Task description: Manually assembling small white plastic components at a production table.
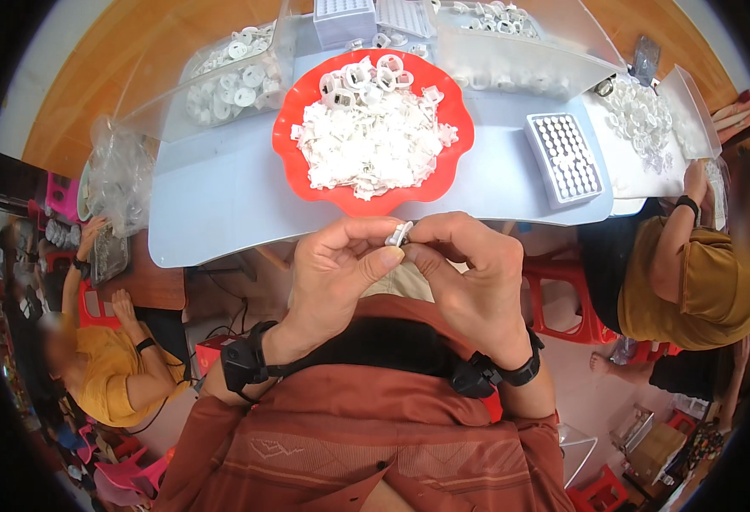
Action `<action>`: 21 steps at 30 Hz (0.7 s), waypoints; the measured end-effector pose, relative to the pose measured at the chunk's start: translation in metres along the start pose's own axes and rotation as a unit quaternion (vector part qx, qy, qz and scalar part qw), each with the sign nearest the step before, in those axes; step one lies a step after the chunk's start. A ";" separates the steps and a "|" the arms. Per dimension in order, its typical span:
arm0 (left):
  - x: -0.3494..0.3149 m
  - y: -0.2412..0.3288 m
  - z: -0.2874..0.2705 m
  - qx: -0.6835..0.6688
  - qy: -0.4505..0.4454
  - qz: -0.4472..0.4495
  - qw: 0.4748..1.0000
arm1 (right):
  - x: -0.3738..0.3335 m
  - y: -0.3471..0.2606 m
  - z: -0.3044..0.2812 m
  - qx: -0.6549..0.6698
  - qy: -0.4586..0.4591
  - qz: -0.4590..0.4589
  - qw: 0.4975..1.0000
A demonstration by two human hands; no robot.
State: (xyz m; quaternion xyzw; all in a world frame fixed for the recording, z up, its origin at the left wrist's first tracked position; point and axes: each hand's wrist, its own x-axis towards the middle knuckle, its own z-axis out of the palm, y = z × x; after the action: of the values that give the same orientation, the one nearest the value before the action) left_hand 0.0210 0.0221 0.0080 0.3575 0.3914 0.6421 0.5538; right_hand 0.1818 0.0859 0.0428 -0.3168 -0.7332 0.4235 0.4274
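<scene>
Between both hands, just off the table's near edge, is a small white plastic part. My left hand pinches it from the left with thumb and index finger. From the other side, the thumb and forefinger of my right hand close on its right end. Fingertips cover much of the part, so its details are hard to make out. Beyond my hands stands a red scalloped bowl heaped with small white plastic pieces. Several round white rings lie on the heap's far side.
A white tray with rows of small round pieces sits right on the light blue table. Clear bins of white parts stand at the back. People in yellow work at left and right.
</scene>
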 end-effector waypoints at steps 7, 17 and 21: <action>0.001 -0.001 0.004 -0.016 -0.013 0.033 0.999 | -0.008 0.003 0.006 -0.022 0.044 -0.020 0.999; -0.004 -0.006 0.000 -0.011 -0.009 0.040 0.999 | -0.008 0.000 0.005 -0.062 0.023 -0.052 0.996; -0.003 -0.006 0.000 -0.015 -0.017 0.051 0.998 | -0.006 0.005 0.002 0.109 0.002 0.112 0.988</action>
State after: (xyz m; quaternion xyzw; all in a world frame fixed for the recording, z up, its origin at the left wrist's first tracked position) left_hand 0.0238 0.0195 0.0025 0.3791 0.3534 0.6696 0.5320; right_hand 0.1829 0.0817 0.0356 -0.3489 -0.6417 0.5457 0.4106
